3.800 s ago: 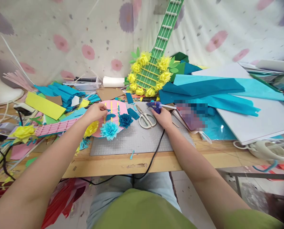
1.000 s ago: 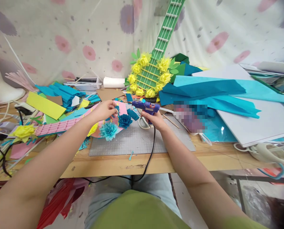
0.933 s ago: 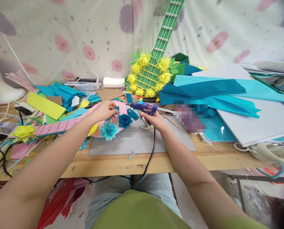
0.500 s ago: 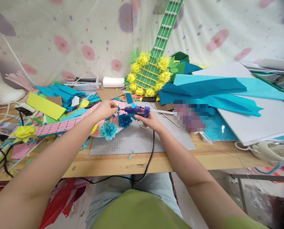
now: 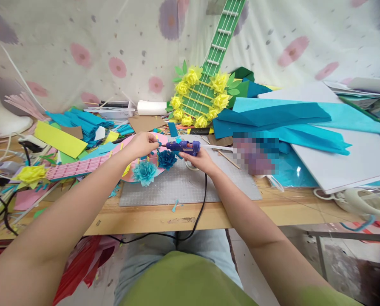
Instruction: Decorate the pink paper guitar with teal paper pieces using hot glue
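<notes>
Our left hand (image 5: 142,145) pinches a small blue piece (image 5: 158,146) right by the front of the glue gun (image 5: 185,147), above the pink guitar (image 5: 86,166) lying on the bench (image 5: 228,214); our right hand's (image 5: 202,160) grip wraps around the gun.

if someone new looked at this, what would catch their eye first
Probably the green guitar with yellow flowers round its body, standing tilted at the back of the table. Next, the purple glue gun in the right grip, near the middle. Then the pink guitar with blue flowers, lying to the left, partly on the grey mat.
</notes>
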`<action>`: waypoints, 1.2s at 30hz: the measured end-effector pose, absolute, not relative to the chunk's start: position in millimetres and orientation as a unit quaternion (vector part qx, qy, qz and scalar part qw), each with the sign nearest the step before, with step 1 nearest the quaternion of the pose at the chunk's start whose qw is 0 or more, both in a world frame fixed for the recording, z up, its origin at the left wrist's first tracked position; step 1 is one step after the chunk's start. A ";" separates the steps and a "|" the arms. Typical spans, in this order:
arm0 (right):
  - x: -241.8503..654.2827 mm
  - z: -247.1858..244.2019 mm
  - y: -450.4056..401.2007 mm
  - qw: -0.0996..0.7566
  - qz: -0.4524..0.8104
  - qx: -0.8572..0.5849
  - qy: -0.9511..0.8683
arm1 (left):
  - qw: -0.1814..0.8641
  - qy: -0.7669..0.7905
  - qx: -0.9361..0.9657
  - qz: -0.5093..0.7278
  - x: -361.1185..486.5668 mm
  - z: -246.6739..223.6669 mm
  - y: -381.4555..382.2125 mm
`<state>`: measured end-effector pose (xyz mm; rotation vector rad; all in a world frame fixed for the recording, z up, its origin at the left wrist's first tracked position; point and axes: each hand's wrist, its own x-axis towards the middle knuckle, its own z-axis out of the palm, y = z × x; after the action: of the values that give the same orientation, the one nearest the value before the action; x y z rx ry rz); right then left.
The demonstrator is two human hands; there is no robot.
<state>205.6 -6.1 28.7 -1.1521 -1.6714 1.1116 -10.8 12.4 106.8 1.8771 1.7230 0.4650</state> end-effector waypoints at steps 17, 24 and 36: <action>203.5 34.7 -8.1 0.431 0.459 -0.440 -0.641 | 0.266 0.646 0.700 0.149 -10.3 104.8 13.8; 203.9 32.9 -7.5 0.416 0.451 -0.453 -0.647 | 0.279 0.649 0.690 0.156 -10.0 105.7 14.0; 205.7 33.6 -7.7 0.402 0.459 -0.459 -0.646 | 0.350 0.632 0.664 0.196 -8.9 114.8 7.9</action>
<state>205.7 -7.7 33.6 -1.1608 -1.6325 1.1610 -8.9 7.9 114.8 1.7192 1.6368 0.5070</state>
